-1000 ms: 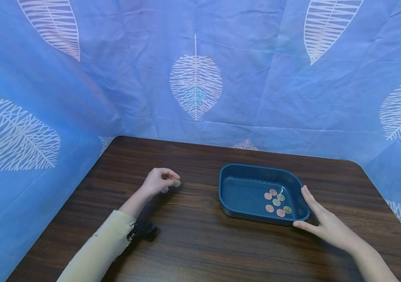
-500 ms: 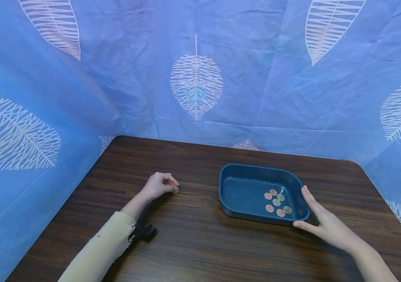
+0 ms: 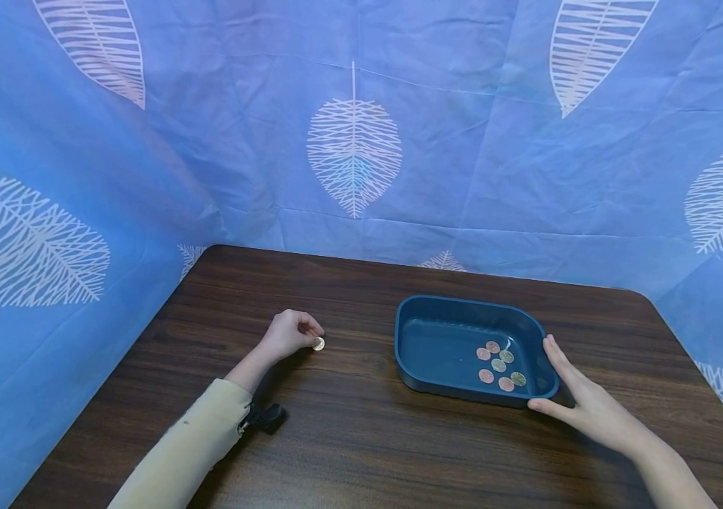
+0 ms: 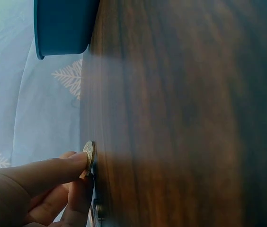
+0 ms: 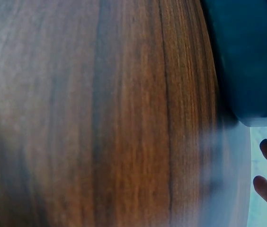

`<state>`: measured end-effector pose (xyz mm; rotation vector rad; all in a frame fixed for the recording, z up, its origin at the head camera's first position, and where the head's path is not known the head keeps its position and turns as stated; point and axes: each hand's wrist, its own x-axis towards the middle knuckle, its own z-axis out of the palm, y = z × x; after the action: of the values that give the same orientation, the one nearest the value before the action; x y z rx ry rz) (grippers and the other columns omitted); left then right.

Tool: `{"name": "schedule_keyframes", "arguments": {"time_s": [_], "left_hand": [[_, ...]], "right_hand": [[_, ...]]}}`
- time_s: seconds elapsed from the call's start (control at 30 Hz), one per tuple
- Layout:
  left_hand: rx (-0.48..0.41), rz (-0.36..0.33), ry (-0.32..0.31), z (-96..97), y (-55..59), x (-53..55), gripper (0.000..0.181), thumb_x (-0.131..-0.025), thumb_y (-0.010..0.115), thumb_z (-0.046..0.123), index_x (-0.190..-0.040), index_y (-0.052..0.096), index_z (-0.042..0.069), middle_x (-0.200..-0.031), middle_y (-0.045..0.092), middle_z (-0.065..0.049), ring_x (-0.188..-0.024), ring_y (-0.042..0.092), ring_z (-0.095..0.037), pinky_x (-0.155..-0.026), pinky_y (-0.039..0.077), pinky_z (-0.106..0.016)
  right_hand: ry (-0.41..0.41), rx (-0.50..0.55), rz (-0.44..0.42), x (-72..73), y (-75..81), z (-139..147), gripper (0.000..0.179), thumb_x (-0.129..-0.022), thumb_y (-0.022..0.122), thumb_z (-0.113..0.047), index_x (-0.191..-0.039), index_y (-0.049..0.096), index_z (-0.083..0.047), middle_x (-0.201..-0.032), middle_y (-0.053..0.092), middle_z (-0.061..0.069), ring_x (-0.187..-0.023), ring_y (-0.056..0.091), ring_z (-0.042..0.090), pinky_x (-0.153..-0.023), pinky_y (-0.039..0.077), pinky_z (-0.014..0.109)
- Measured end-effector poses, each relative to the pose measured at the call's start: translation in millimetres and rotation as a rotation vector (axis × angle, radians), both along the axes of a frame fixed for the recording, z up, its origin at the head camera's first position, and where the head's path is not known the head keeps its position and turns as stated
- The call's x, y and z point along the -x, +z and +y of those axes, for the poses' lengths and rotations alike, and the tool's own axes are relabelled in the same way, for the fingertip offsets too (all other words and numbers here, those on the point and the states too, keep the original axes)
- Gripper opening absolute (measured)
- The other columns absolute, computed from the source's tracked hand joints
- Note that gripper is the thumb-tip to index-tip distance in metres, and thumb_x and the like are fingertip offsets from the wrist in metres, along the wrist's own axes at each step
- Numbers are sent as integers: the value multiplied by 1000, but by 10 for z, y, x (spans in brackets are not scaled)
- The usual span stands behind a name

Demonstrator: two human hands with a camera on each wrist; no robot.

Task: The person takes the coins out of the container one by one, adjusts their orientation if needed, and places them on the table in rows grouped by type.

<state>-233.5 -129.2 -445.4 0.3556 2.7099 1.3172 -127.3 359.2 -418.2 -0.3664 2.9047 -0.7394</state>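
Observation:
My left hand (image 3: 287,334) is low over the left half of the table, pinching a gold-coloured coin (image 3: 319,343) between thumb and fingertips. In the left wrist view that coin (image 4: 90,157) is tilted up on edge near the tabletop. Another coin or coins (image 4: 97,212) show beneath the fingers there, partly hidden. On the right, a dark blue tray (image 3: 444,391) holds several copper- and gold-coloured coins (image 3: 498,365) at its right end. My right hand (image 3: 590,406) touches the tray's right end, fingers extended and thumb at the near corner.
The brown wood-grain table (image 3: 361,445) has rounded far corners. A blue cloth (image 3: 450,162) with white leaf prints hangs behind it and along its sides. A black strap device (image 3: 264,418) sits at my left wrist.
My left hand has come slightly nearer and lower with the pinched coin; the coin seen below it earlier is now hidden in the head view. Tray and right hand stay put.

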Motion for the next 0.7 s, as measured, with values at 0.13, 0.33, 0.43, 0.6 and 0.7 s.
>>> {"name": "schedule_keyframes", "arguments": {"time_s": [0.13, 0.33, 0.43, 0.6, 0.7], "left_hand": [[26, 17, 7, 13, -14, 9, 8, -78, 77, 0, -83, 74, 6, -73, 65, 3, -66, 60, -11, -61, 49, -28], [29, 7, 30, 35, -23, 6, 11, -75, 79, -1, -82, 74, 7, -73, 66, 3, -67, 60, -10, -62, 50, -27], [23, 12, 33, 34, -14, 3, 11, -76, 79, 0, -82, 74, 7, -73, 65, 4, -68, 60, -10, -61, 50, -27], [-28, 36, 13, 55, 97, 7, 7, -81, 75, 1, -87, 74, 5, -76, 66, 2, -69, 61, -13, -57, 49, -29], [-56, 53, -7, 91, 209, 20, 8, -83, 74, 4, -91, 74, 3, -79, 67, 1, -72, 62, -14, -61, 50, -30]], "right_hand": [[1, 4, -3, -4, -1, 2, 102, -89, 65, -46, -152, -12, -25, -158, -12, 8, -129, 24, 59, -82, 31, 75], [3, 8, 0, -3, -7, 2, 102, -89, 65, -45, -152, -12, -24, -158, -11, 9, -129, 23, 58, -83, 31, 75], [2, 7, -1, 1, -11, 0, 102, -89, 65, -46, -152, -12, -24, -158, -11, 9, -129, 23, 58, -83, 31, 75], [1, 9, -1, 4, -11, 2, 101, -89, 64, -46, -152, -12, -24, -158, -12, 9, -129, 23, 59, -82, 31, 75], [0, 9, -2, 6, -11, 6, 101, -89, 64, -46, -152, -12, -24, -158, -12, 10, -129, 23, 59, -82, 31, 75]]}}
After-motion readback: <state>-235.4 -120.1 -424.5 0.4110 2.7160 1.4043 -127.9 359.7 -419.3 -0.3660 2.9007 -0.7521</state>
